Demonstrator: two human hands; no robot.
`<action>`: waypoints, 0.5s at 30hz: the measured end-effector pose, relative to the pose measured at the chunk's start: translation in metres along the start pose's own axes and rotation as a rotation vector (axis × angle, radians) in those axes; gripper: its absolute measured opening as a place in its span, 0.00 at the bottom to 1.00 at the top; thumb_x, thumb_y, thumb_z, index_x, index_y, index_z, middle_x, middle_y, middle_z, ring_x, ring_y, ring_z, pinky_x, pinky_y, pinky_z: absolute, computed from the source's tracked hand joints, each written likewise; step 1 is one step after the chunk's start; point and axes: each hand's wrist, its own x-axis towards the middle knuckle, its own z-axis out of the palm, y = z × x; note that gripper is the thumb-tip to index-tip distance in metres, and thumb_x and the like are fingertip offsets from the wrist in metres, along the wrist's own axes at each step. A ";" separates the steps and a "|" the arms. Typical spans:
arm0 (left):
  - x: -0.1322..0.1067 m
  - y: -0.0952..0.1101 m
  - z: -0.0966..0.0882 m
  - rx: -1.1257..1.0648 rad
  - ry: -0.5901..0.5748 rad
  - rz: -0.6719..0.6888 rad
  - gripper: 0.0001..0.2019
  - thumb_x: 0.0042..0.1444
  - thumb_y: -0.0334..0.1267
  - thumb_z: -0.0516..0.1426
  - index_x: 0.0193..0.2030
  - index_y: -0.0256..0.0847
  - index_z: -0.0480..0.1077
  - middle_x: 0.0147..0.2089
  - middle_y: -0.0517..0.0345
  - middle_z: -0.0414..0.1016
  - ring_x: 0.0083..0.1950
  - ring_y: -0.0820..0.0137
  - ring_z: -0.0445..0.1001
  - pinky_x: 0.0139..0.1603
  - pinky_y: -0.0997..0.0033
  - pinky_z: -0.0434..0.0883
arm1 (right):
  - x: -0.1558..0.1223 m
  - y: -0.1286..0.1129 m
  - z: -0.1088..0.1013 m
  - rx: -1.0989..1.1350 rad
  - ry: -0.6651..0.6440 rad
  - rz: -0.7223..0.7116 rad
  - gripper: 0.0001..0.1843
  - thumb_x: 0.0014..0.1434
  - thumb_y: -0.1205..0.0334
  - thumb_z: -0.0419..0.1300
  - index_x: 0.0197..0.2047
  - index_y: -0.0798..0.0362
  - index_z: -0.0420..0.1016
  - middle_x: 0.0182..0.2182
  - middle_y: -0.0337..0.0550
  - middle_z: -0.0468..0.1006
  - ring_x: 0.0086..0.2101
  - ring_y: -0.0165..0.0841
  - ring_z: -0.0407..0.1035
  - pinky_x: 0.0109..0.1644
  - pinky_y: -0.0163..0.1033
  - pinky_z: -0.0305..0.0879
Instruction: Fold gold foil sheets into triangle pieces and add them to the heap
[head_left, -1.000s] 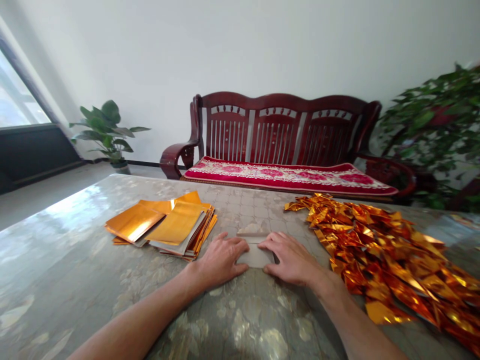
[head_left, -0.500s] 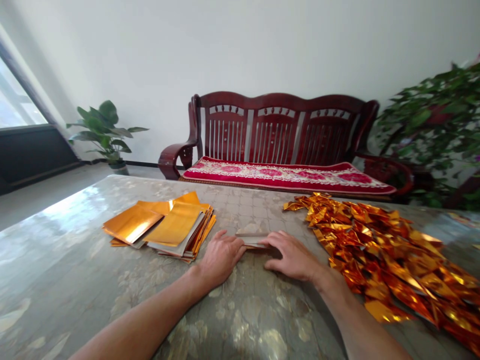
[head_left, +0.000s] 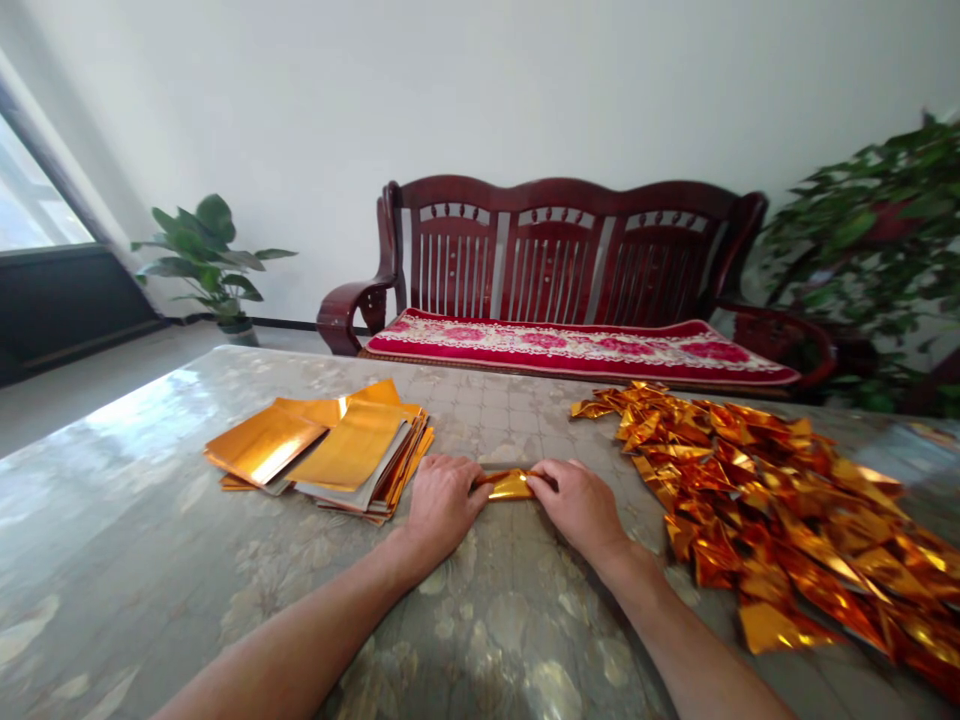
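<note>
A narrow folded piece of gold foil paper (head_left: pixel 510 486) is stretched between my two hands, low over the table, its shiny side showing. My left hand (head_left: pixel 444 500) is closed on its left end, thumb towards the middle. At the right end my right hand (head_left: pixel 581 505) pinches it between thumb and fingers. To the left lies a loose stack of flat gold foil sheets (head_left: pixel 352 450), some with grey undersides showing. On the right spreads a large heap of folded gold foil pieces (head_left: pixel 750 490).
The table (head_left: pixel 247 590) has a glossy, flower-patterned cover. Behind it stands a dark red wooden bench (head_left: pixel 555 250) with a red floral seat cover (head_left: pixel 570 345). One potted plant (head_left: pixel 217 265) is at the left, and leafy greenery (head_left: pixel 877 240) fills the right side.
The paper between my hands showed a pale grey side before; now its gold side shows as a folded strip. My right hand has changed from loosely spread fingers to a pinch.
</note>
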 end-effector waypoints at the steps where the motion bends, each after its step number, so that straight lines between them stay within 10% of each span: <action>1: 0.000 0.000 0.000 0.005 0.003 -0.007 0.11 0.62 0.44 0.57 0.34 0.43 0.75 0.37 0.56 0.80 0.41 0.63 0.75 0.45 0.64 0.62 | 0.000 0.000 0.000 -0.005 0.000 -0.012 0.08 0.63 0.57 0.58 0.37 0.45 0.80 0.32 0.39 0.81 0.36 0.34 0.71 0.36 0.36 0.56; 15: 0.000 0.003 0.005 0.056 -0.004 -0.088 0.07 0.61 0.43 0.57 0.36 0.44 0.73 0.38 0.56 0.77 0.44 0.62 0.74 0.47 0.63 0.62 | -0.002 0.000 0.001 -0.135 0.018 -0.018 0.06 0.61 0.60 0.60 0.34 0.45 0.78 0.35 0.38 0.80 0.39 0.36 0.69 0.38 0.39 0.56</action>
